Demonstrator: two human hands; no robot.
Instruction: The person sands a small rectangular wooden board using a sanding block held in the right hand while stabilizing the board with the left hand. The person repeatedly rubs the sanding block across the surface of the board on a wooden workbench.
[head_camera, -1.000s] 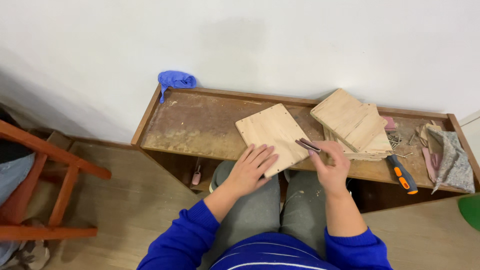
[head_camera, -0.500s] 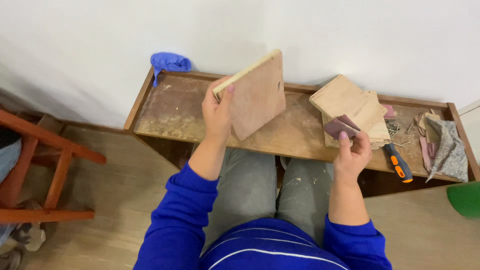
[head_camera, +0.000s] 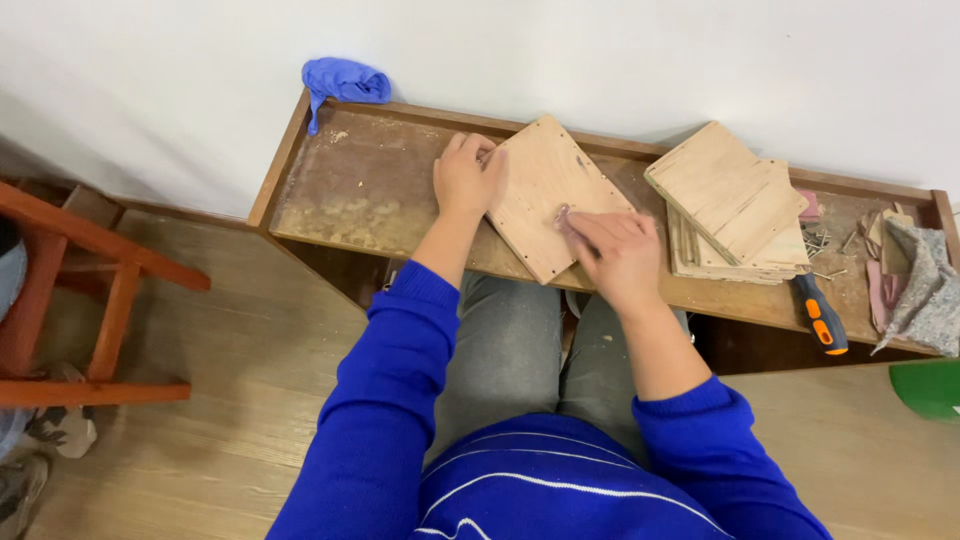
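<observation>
— Looking down from the head camera, what do the two hands have between them?

— One square wooden board (head_camera: 545, 195), lying flat on the low wooden bench (head_camera: 370, 185) and turned like a diamond, one corner hanging past the bench's near edge at about 6 o'clock.

— And the left hand?

— The left hand (head_camera: 467, 178) rests on the board's edge at 9 o'clock, palm down, fingers close together and curled over the rim, pinning it.

— The right?

— The right hand (head_camera: 615, 250) lies on the board's lower right part, around 4 o'clock from its middle. Its fingers are pressed together and flat over a small pinkish scrap (head_camera: 563, 215), of which only a tip shows at the fingertips. I cannot tell what it is.

— What sits around that?

— At 3 o'clock from the board, just beside it, a stack of similar wooden boards (head_camera: 735, 205). An orange and black handled tool (head_camera: 822, 315) lies at the stack's 5 o'clock, near the bench's front edge. Further right, a grey cloth (head_camera: 925, 285) with some small nails (head_camera: 825, 245) scattered between it and the stack.

— Anything at the far end?

— A crumpled blue glove (head_camera: 345, 82) at the bench's 11 o'clock corner against the white wall. A red-brown wooden frame (head_camera: 90, 300) stands on the floor well apart, at 9 o'clock.
</observation>
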